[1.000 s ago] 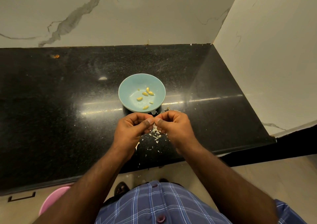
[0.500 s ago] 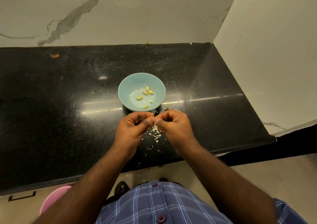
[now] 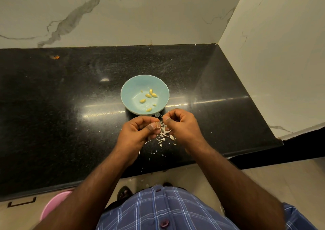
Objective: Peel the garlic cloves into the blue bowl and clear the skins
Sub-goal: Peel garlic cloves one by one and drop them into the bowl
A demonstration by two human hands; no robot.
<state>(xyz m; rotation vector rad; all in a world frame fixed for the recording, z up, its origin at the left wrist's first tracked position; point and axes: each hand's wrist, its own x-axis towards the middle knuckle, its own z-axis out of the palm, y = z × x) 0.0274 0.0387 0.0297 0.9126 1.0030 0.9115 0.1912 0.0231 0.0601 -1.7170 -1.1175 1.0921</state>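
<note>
A light blue bowl (image 3: 133, 87) stands on the black counter (image 3: 52, 115) and holds several peeled yellow garlic cloves (image 3: 148, 95). Just in front of it my left hand (image 3: 139, 133) pinches a garlic clove (image 3: 157, 124) between thumb and fingers; most of the clove is hidden. My right hand (image 3: 181, 126) is curled close beside it, thumb tip near the clove, with a shred of skin at its fingertips. White garlic skins (image 3: 164, 136) lie scattered on the counter under both hands.
Marble walls close the counter at the back and on the right. The counter's front edge (image 3: 175, 166) runs just behind my wrists. A pink tub (image 3: 52, 205) sits on the floor at lower left. Small skin flecks lie near the edge.
My two hands have drawn slightly apart; the thumbs that touched now have a small gap. More skin pieces show on the counter between them.
</note>
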